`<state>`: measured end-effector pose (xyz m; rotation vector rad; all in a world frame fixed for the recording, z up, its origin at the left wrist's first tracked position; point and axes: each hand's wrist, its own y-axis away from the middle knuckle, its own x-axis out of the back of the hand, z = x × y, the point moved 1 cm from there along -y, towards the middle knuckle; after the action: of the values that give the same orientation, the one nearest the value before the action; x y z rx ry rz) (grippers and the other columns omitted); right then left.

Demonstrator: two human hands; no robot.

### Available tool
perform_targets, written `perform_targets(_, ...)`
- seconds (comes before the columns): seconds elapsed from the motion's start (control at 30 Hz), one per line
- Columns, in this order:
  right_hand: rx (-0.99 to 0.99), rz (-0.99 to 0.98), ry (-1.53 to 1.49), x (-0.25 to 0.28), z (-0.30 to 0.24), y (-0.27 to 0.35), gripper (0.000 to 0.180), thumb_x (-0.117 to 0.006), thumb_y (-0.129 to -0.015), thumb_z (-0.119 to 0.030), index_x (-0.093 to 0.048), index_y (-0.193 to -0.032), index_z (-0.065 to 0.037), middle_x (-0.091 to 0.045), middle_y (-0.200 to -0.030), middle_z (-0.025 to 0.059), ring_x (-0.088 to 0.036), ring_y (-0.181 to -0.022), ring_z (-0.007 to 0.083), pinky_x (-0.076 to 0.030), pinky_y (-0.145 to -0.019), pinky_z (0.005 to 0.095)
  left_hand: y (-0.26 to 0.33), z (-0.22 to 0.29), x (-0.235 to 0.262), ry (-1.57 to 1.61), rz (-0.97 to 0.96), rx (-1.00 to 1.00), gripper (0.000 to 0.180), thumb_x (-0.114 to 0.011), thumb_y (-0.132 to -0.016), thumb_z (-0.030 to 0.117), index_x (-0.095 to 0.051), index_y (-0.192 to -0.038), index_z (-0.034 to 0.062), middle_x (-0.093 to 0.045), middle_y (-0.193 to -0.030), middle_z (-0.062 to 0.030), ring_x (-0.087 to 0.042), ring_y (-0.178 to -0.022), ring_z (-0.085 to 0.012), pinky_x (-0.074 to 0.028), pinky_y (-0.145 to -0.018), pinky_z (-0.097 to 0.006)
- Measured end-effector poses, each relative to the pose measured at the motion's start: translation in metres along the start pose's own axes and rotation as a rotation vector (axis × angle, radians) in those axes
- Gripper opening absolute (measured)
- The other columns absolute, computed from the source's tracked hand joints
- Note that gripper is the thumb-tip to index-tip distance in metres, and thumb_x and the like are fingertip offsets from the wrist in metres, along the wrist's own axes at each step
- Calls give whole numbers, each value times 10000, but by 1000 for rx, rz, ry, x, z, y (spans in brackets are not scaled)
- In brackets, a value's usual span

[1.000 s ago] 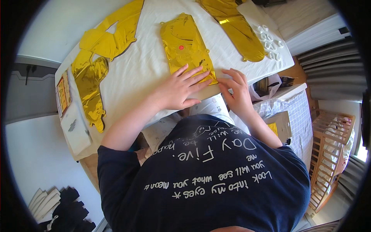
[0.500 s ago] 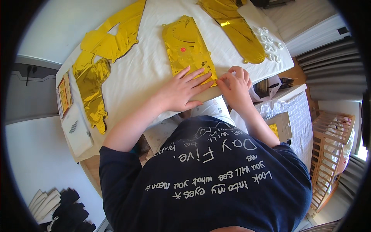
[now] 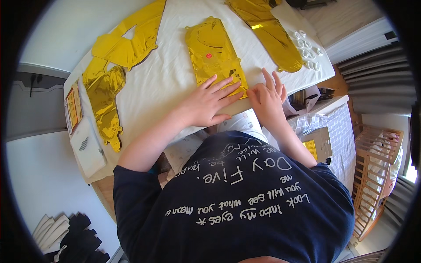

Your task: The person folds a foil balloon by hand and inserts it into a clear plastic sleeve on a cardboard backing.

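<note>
In the head view, we see the outer fingers of the right hand (image 3: 269, 99), curled before, now straighten; its thumb and index sit together at the lower right corner of the gold foil piece (image 3: 212, 46), upper centre, perhaps for finer handling; we cannot tell whether they clamp it. The left hand (image 3: 203, 105) stays flat, spread on its glossy, crinkled surface over wrinkled white cloth (image 3: 160, 74).

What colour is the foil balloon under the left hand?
Shiny gold foil balloon, clearest in the head view.
</note>
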<state>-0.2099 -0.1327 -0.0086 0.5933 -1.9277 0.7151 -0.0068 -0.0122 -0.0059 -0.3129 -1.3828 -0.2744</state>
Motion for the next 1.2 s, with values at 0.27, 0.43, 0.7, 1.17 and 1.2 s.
perform_targets(0.27,299,145,-245,12,14,4,296,-735,-916,-127,-726,-1211,-122,-678,-1373,66,-541,-1379,319,-349,-1157,514,0,1,0,1,7,4,780,-543,-1006,559,-319,-1649,181,-289,-1718,-66,-249,-1587,-298,-192,-1273,-576)
perform_targets(0.43,498,76,-58,2,20,21,399,-744,-927,-189,-718,-1322,-138,-694,-1370,15,-579,-1350,257,-362,-1155,503,1,-1,0,7,13,-1,832,-547,-1004,563,-277,-1660,129,-258,-1728,-90,-214,-1601,-295,-174,-1285,-551)
perform_targets(0.7,528,50,-100,-1,27,19,361,-728,-944,-206,-736,-1298,-135,-692,-1380,30,-577,-1357,242,-309,-1185,498,11,-27,11,623,253,92,729,-571,-1051,355,-265,-1661,99,-263,-1726,-107,-207,-1603,-288,-162,-1304,-461)
perform_targets(1.17,577,71,-96,-4,31,17,398,-781,-900,-243,-738,-1281,-137,-701,-1360,22,-593,-1326,233,-339,-1150,476,78,11,20,115,-43,179,703,-620,-1010,398,-395,-1609,107,-355,-1690,-75,-291,-1580,-234,-233,-1277,-523)
perform_targets(1.2,586,73,-101,-4,32,16,417,-806,-877,-252,-740,-1273,-139,-705,-1351,18,-599,-1316,233,-348,-1142,469,78,10,19,120,-48,169,734,-618,-1006,425,-372,-1621,109,-347,-1695,-75,-282,-1584,-232,-232,-1277,-525)
